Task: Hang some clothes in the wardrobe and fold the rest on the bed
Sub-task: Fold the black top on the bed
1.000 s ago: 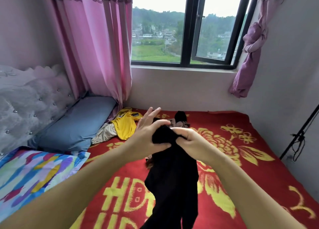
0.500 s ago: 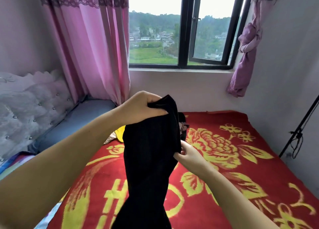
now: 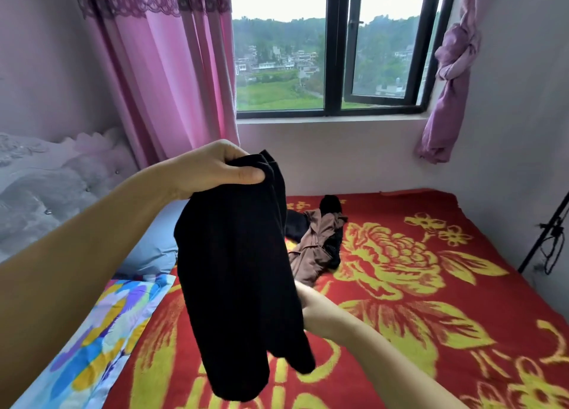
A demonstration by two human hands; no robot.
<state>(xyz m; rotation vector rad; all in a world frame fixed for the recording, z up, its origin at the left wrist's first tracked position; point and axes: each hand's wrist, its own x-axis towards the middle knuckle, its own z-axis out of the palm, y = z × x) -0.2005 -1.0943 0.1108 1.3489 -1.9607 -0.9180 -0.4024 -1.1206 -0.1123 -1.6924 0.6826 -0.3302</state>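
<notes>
The fingers (image 3: 246,174) of the left hand (image 3: 212,169) are curled tight over the top edge of a black garment (image 3: 243,285), thumb pinched against the cloth, holding it up in the air above the bed (image 3: 431,331). The right hand (image 3: 311,307) reaches in lower down at the garment's right edge; its fingers are hidden behind the fabric, so I cannot tell whether they grip or only touch it. The bed wears a red blanket (image 3: 400,285) with big yellow flowers. A pink curtain (image 3: 160,79) hangs by the window (image 3: 332,48), and a purple one (image 3: 446,79) is knotted at the right side. A blue pillow (image 3: 154,248) lies by the padded headboard (image 3: 46,186), with a bright patterned pillow (image 3: 101,341) nearer. Further up the bed lie a crumpled brown garment (image 3: 317,248) and more black clothing (image 3: 331,203) beside it.
</notes>
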